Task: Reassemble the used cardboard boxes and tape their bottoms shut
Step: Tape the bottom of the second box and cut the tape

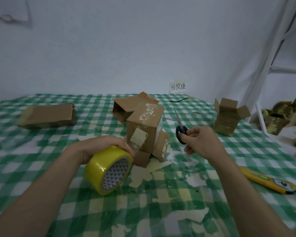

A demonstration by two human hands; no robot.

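gripping tape roll (109, 171) – left hand (99, 147); right hand (202, 142) pinches scissors (181, 129) – blades pointing away.

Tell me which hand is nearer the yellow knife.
Right. The right hand, holding scissors, is up-left of the knife at the table's right edge. The left hand grips the tape roll, farther left.

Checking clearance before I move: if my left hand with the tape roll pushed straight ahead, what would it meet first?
Probably the upright cardboard box: the left hand holding the tape roll sits just short of its lower flap; depth is uncertain.
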